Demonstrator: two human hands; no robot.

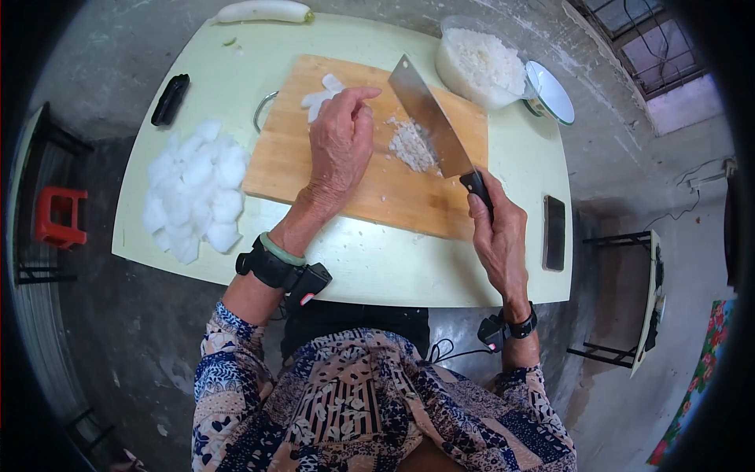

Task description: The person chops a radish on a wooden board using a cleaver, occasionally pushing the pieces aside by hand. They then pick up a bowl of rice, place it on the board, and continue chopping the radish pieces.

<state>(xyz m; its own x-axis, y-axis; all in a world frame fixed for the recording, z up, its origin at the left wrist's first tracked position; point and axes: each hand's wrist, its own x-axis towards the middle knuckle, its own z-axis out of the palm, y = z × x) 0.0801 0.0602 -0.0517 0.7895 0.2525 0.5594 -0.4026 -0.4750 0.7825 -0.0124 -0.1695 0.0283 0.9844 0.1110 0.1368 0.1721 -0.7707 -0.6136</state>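
My right hand (501,240) is wrapped round the black handle of a cleaver (434,118). Its broad blade slants up to the left over a wooden cutting board (287,157). Beside the blade lies a small heap of finely chopped white radish (411,147). My left hand (342,134) is over the board's left part, index finger stretched out and thumb apart from it; the other fingers are largely hidden. Several white radish slices (314,101) lie on the board, partly behind that hand. No object shows between its visible fingers.
Left of the board sits a pile of thin radish slices (197,193). A whole white radish (263,11) and a black object (170,100) lie farther out. At the back right are a tub of chopped radish (480,67) and an enamel bowl (550,93); a phone (554,234) lies right.
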